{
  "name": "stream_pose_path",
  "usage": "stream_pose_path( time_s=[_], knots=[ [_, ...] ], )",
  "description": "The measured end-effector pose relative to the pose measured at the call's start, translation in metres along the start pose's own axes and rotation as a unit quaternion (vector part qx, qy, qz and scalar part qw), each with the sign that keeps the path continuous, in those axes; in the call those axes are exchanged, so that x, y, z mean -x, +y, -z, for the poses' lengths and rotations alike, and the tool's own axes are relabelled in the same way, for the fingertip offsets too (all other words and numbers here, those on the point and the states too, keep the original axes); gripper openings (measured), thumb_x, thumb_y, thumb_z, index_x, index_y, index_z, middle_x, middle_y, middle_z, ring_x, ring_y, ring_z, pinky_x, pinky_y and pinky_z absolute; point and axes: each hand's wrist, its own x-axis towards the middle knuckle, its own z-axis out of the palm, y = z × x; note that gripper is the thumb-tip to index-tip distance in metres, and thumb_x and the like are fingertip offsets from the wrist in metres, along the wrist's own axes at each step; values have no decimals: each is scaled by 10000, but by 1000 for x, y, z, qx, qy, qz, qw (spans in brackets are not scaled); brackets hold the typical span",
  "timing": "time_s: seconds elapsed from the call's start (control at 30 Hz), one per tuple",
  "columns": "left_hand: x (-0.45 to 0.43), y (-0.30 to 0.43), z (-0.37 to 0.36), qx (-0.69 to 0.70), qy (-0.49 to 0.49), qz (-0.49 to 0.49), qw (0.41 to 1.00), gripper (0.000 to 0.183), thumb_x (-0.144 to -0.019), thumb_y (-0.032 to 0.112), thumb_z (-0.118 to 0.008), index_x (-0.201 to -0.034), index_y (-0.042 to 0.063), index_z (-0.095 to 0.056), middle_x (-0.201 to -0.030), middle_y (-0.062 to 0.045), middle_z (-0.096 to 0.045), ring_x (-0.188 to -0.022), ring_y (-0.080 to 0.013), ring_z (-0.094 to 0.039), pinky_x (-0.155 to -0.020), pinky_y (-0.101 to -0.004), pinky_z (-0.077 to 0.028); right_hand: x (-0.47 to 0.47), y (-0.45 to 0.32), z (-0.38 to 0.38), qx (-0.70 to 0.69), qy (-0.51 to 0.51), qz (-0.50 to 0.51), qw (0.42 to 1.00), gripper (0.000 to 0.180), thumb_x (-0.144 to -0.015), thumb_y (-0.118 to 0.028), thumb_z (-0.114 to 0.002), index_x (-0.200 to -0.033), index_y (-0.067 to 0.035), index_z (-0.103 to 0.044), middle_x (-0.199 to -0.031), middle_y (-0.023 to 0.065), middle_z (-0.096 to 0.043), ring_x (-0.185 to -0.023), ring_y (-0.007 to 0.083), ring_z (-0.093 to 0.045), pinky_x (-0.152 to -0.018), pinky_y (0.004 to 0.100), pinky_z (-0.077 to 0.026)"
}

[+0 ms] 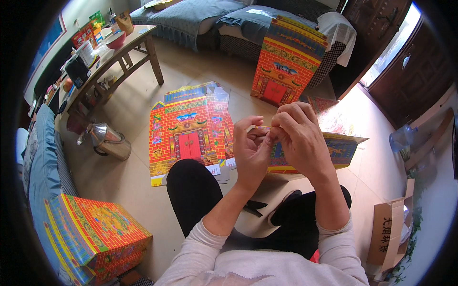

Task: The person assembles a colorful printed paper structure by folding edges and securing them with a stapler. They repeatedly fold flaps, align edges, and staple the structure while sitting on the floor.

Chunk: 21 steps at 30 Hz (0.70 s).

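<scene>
My left hand and my right hand meet at the fingertips above a printed cardboard piece with blue and yellow edging. Both hands pinch the edge of a thin patterned strip or flap; whether it belongs to that piece is hidden by the fingers. Left of my hands, flat printed sheets with a red-brick and door pattern lie overlapping on the floor. Beyond my hands stands an upright printed cardboard box with the same brick pattern. A black tool, perhaps a stapler or scissors, lies between my legs.
Folded brick-pattern boxes are piled at the lower left. A metal kettle stands near a cluttered wooden table. At right are an open brown carton and a blue water jug. A covered sofa stands behind.
</scene>
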Motion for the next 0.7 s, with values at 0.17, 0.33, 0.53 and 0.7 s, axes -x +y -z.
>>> stream_pose_path(
  time_s=[0.17, 0.33, 0.53, 0.7],
  knots=[
    [-3, -9, 9, -87, -38, -55, 994, 191, -942, -45, -668, -1104, 31, -601, -1216, -76, -523, -917, -100, -619, -818, -234, -533, 2, 10, 3, 14, -21, 3, 1000, 138, -860, -89, -723, -966, -48, -646, -1073, 100, -650, -1129, 315, -572, -974, 433, -465],
    [-7, -7, 15, -149, -31, -14, 988, 142, -936, 2, -698, -1056, 37, -630, -1078, -32, -604, -856, -85, -585, -752, -232, -500, 15, 21, 21, 43, 46, -33, 997, 109, -866, -78, -749, -956, -71, -689, -1106, 79, -697, -1147, 300, -598, -1004, 415, -477],
    [-11, -7, 9, -236, -41, -50, 970, 111, -929, 59, -734, -1019, 48, -670, -951, 21, -642, -826, -63, -551, -746, -223, -463, 68, 71, 57, 162, 200, -81, 963, 70, -938, -91, -698, -1008, -98, -700, -1087, 51, -710, -1145, 262, -596, -975, 390, -510],
    [-12, -10, 19, -216, -16, 4, 976, 89, -973, 61, -682, -1062, 47, -679, -957, 14, -648, -857, -66, -566, -805, -219, -460, 114, 117, 72, 0, 338, -309, 889, 211, -1059, -268, -535, -1167, -123, -642, -1207, 59, -674, -1148, 192, -596, -992, 328, -490]
  ],
)
